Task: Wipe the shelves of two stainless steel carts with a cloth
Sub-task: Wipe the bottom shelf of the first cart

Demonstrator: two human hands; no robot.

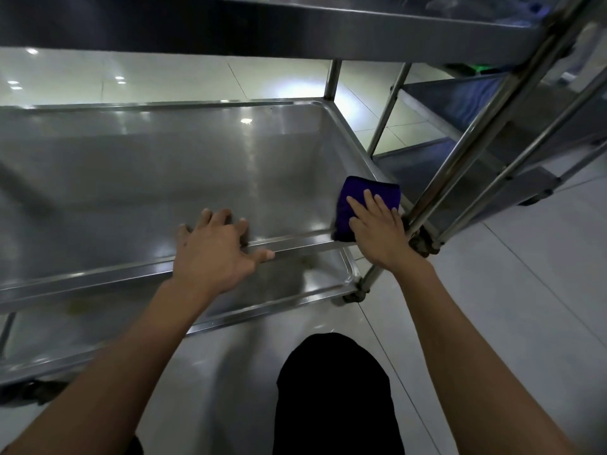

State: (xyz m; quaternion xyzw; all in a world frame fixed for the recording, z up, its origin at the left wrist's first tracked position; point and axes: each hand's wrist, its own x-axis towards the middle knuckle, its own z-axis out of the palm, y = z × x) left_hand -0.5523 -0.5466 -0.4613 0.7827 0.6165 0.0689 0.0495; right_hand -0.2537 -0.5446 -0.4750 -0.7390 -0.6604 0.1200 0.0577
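Note:
A stainless steel cart fills the view, and I look at its middle shelf [147, 178]. A folded dark blue cloth [353, 200] lies in the shelf's near right corner, partly over the rim. My right hand [377, 228] presses flat on the cloth with straight fingers. My left hand [213, 251] rests on the shelf's front rim, its fingers hooked over the edge and the thumb along the rim. The cart's top shelf [295, 31] hangs overhead and its bottom shelf [289, 284] shows below.
A second stainless steel cart [492, 106] stands close on the right, its shelves and posts next to the first cart's corner post [466, 152]. A caster [353, 295] sits at the near right. Pale tiled floor [525, 290] surrounds both. My dark-clothed knee [335, 389] is below.

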